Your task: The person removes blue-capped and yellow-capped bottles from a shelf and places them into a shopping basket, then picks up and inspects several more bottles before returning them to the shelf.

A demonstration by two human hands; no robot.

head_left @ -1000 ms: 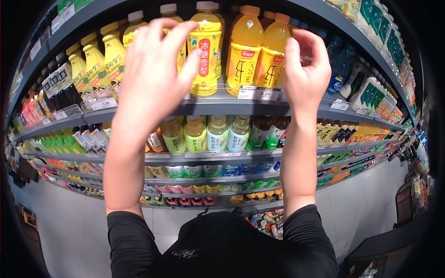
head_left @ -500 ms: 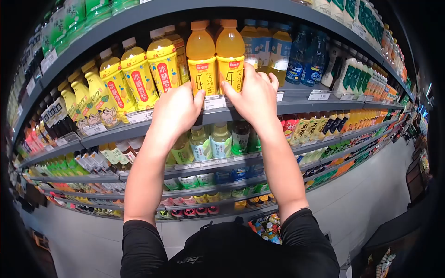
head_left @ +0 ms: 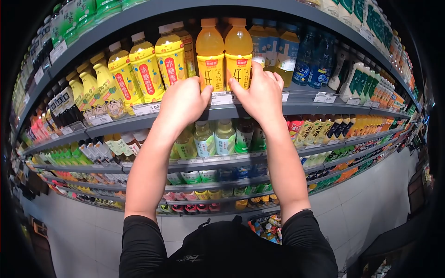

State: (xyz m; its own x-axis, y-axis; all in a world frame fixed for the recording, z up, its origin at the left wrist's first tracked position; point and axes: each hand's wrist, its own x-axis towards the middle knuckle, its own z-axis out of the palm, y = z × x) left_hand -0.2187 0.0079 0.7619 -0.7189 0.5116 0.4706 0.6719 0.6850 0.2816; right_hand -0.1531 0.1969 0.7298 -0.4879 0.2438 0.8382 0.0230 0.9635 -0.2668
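One apiece!
My left hand [head_left: 185, 101] clasps an orange-capped, yellow-labelled plastic bottle [head_left: 210, 56]; right hand [head_left: 263, 97], a matching bottle [head_left: 238, 56].

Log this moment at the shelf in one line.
Left hand: near base of left orange-capped bottle | right hand: near base of right orange-capped bottle | both bottles: upright on shelf | grip: unclear

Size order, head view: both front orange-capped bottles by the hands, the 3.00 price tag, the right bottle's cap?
1. Left bottle and right bottle: look alike, unranked
2. 3.00 price tag
3. Right bottle's cap
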